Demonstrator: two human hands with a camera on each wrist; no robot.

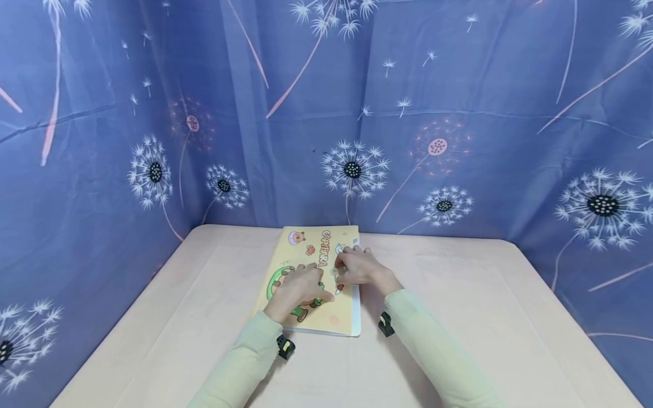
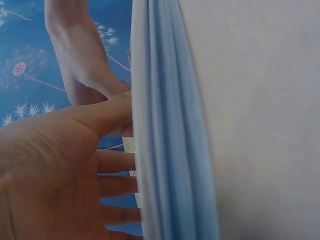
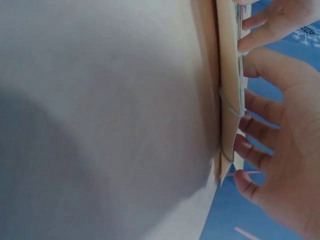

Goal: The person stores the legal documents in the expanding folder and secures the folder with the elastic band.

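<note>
A yellow expanding file folder [image 1: 301, 249] with cartoon animals and the word CAPYBARA on its cover lies on the table. Blue pleats [image 2: 175, 125] show along its near side in the left wrist view. My left hand [image 1: 301, 289] rests on the cover, fingers spread. At the right edge my right hand [image 1: 357, 267] touches the cover with bent fingers, thumb and forefinger apart. A thin elastic cord [image 3: 230, 103] wraps the folder's edge beside those fingertips in the right wrist view. Whether a fingertip hooks the cord is unclear.
The folder lies on a pale pink table [image 1: 449, 311], reaching towards its back edge. Blue dandelion-print curtains [image 1: 306, 113] stand behind the table and at both sides. Small black devices [image 1: 386, 324] are strapped at both wrists.
</note>
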